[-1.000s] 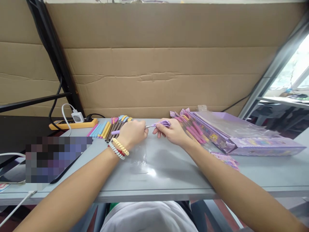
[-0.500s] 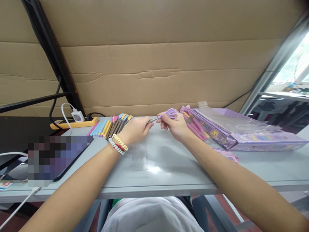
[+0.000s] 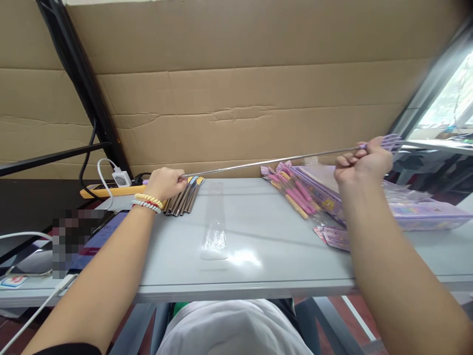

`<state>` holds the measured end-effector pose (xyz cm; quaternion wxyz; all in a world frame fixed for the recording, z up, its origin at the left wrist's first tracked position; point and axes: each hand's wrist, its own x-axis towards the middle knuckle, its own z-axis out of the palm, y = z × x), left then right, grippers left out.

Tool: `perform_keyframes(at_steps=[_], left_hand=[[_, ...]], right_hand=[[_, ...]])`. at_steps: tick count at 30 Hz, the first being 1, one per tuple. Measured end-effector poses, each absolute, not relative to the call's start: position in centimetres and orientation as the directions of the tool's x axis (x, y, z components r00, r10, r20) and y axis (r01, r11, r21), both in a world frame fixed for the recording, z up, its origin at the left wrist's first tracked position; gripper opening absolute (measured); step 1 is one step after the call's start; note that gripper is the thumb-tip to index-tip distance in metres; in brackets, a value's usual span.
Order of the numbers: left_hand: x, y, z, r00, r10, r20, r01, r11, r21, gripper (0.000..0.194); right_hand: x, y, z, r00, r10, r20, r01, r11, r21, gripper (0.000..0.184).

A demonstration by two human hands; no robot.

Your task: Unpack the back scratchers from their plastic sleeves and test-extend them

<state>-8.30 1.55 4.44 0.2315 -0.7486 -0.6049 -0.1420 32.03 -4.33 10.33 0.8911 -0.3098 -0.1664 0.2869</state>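
A telescopic back scratcher (image 3: pixel 273 161) is stretched out long between my hands, its thin metal rod slanting up to the right. My left hand (image 3: pixel 166 183) is closed around the rod's left end, whose handle is hidden in the fist. At the other end, my right hand (image 3: pixel 364 160) grips just below the purple claw head (image 3: pixel 391 142), which pokes out past the fingers. Several more back scratchers (image 3: pixel 183 199) with metal rods and coloured heads lie side by side near my left hand. Below the rod, a clear plastic sleeve (image 3: pixel 214 231) lies flat on the grey table (image 3: pixel 258 231).
Packaged pink and yellow back scratchers (image 3: pixel 295 192) lie right of centre against a purple box (image 3: pixel 424 217) covered with plastic. On the left are a phone (image 3: pixel 99 241), a yellow power strip (image 3: pixel 121 191) and white cables. A cardboard wall (image 3: pixel 236 88) stands behind the table.
My hands have moved far apart, left hand to the left, right hand to the right and up. The back scratcher's rod has been pulled out from short to long.
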Motion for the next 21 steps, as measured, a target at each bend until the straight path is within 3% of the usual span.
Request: perform_keyframes(at_steps=[7, 12, 21], left_hand=[[-9.0, 2.0, 4.4, 0.224, 0.842, 0.49, 0.971, -0.153, -0.182, 0.036], [-8.9, 1.6, 4.3, 0.181, 0.853, 0.489, 0.983, -0.138, -0.122, 0.036], [-10.2, 1.3, 4.1, -0.112, 0.817, 0.565, 0.994, 0.102, 0.05, 0.055]], right_hand=[[35.1, -5.2, 10.7, 0.862, 0.506, -0.009, -0.409, 0.686, -0.602, 0.051], [35.6, -5.1, 10.1, 0.841, 0.538, 0.059, -0.397, 0.688, -0.608, 0.052], [36.4, -4.6, 9.6, 0.832, 0.537, 0.139, -0.36, 0.714, -0.601, 0.044]])
